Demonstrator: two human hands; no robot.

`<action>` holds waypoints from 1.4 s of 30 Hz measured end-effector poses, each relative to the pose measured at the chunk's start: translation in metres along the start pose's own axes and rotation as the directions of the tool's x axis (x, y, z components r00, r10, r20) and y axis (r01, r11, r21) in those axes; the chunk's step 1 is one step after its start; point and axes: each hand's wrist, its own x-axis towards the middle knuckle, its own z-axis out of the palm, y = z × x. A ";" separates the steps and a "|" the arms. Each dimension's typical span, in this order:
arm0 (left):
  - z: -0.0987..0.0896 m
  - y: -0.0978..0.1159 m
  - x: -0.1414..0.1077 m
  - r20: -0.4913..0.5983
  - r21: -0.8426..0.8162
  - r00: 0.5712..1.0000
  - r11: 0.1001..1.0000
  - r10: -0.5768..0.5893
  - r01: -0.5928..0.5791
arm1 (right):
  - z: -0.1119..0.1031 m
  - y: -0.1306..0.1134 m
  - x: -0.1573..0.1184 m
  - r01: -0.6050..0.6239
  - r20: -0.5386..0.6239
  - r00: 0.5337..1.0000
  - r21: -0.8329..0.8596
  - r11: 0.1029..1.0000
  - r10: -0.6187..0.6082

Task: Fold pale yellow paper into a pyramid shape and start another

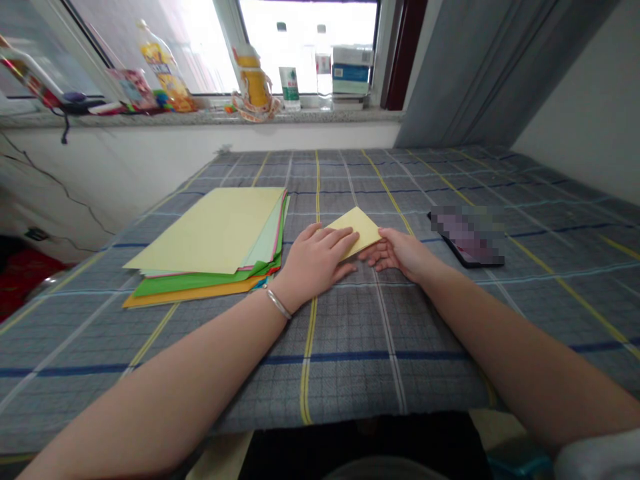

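A small folded piece of yellow paper lies on the checked cloth in front of me, one corner pointing away. My left hand rests flat on its left part, fingers spread, a silver bracelet on the wrist. At the paper's right corner, my right hand pinches the edge between thumb and fingers. Left of my hands is a stack of coloured sheets, pale yellow on top, with green, pink and orange edges showing beneath.
A phone, partly pixelated, lies to the right on the cloth. Behind the cloth, the windowsill holds bottles, a green and white tube and stacked boxes. A grey curtain hangs at the right.
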 end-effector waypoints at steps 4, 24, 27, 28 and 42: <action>0.003 -0.003 -0.001 0.030 0.036 0.998 0.998 -0.052 0.051 | 0.001 0.002 0.000 0.047 0.068 0.997 -0.070 0.996 -0.042; 0.001 -0.008 0.000 0.091 -0.729 0.875 0.567 -0.475 0.383 | -0.016 -0.005 0.001 0.525 -0.090 0.814 -0.310 0.793 -0.574; 0.005 -0.011 0.002 0.085 -0.814 0.809 0.427 -0.582 0.394 | -0.018 -0.005 0.002 0.496 -0.119 0.830 -0.286 0.820 -0.544; 0.007 -0.013 0.002 0.096 -0.833 0.789 0.386 -0.607 0.398 | -0.018 -0.005 0.003 0.478 -0.121 0.844 -0.270 0.836 -0.522; 0.016 -0.023 -0.001 0.305 -0.385 0.768 0.665 -0.562 0.640 | -0.027 -0.004 0.001 0.175 -0.036 0.963 -0.672 0.720 -0.268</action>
